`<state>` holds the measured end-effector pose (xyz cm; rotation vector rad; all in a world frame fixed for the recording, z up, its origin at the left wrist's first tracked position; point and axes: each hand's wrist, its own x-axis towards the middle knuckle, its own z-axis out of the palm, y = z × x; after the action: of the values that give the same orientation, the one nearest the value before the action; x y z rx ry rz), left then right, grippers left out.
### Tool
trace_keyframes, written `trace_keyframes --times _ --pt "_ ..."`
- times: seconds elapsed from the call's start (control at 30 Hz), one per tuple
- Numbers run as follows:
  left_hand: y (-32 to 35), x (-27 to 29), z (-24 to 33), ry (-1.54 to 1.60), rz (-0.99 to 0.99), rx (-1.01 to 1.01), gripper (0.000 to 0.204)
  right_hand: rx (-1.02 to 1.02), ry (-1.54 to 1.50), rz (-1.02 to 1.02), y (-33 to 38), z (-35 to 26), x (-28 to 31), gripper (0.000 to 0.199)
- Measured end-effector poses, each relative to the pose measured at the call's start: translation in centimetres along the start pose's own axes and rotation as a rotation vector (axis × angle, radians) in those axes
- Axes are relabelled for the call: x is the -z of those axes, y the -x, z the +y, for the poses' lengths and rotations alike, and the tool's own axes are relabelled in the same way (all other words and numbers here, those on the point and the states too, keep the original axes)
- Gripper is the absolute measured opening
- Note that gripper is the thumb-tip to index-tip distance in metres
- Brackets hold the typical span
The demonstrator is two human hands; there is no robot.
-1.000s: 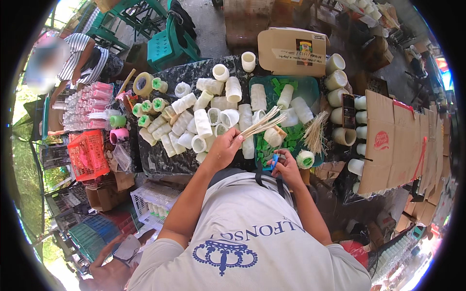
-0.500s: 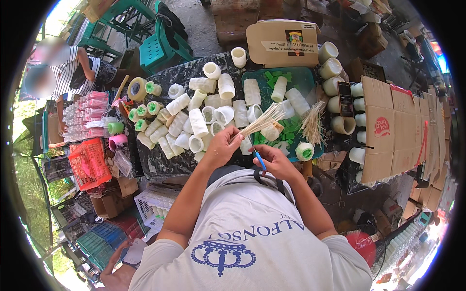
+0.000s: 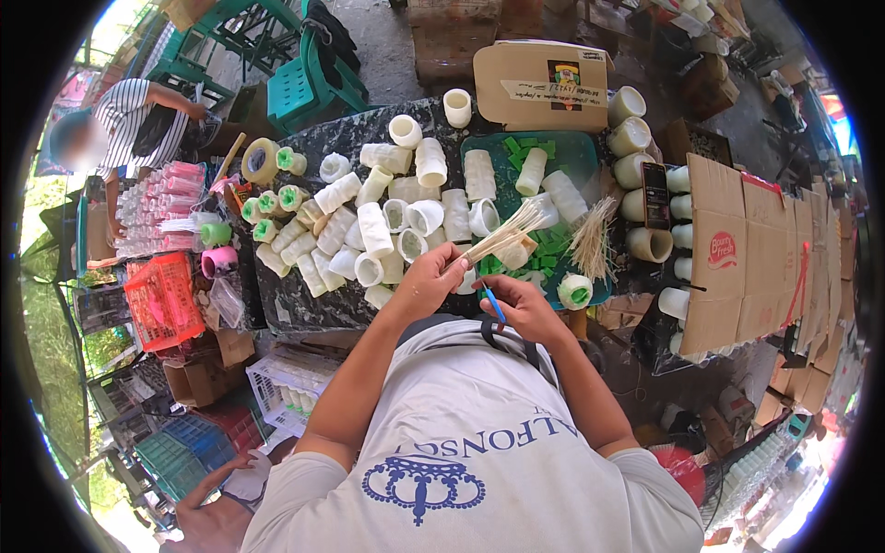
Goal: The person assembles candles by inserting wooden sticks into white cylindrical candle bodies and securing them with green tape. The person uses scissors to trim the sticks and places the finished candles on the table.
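My left hand is closed on a bundle of thin wooden sticks that fans out up and to the right over the table. My right hand sits just beside it and grips a small blue-handled tool, its tip pointing up toward the sticks' lower ends. Both hands hover at the near edge of a dark table. Stacks of white cups lie right beyond my left hand. A green tray with green pieces and more cups lies beyond my right hand.
A loose pile of sticks rests on the tray's right side. A tape roll and green-lined cups lie at the table's left. Cardboard boxes stand at right, a red basket at left. A person in a striped shirt sits far left.
My hands have stayed together at the table edge with the sticks and blue tool; the view has shifted slightly, and the striped-shirted person at far left has come more into view.
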<state>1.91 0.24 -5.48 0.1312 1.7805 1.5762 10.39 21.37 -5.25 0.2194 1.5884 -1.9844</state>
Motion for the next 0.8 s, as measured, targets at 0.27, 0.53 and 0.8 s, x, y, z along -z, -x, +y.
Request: trace_keyframes --times 0.27,0.53,0.8 --pt "0.0 0.2 1.9 0.066 -0.048 0.038 0.022 0.036 0.023 0.033 0.0 0.7 0.0 0.034" --pt "-0.2 0.4 1.1 0.016 -0.036 -0.009 0.022 0.051 -0.020 0.038 -0.3 0.7 -0.4 0.035" --pt "0.2 0.9 1.3 0.115 -0.143 0.085 0.022 0.039 0.029 0.025 -0.2 1.4 -0.5 0.034"
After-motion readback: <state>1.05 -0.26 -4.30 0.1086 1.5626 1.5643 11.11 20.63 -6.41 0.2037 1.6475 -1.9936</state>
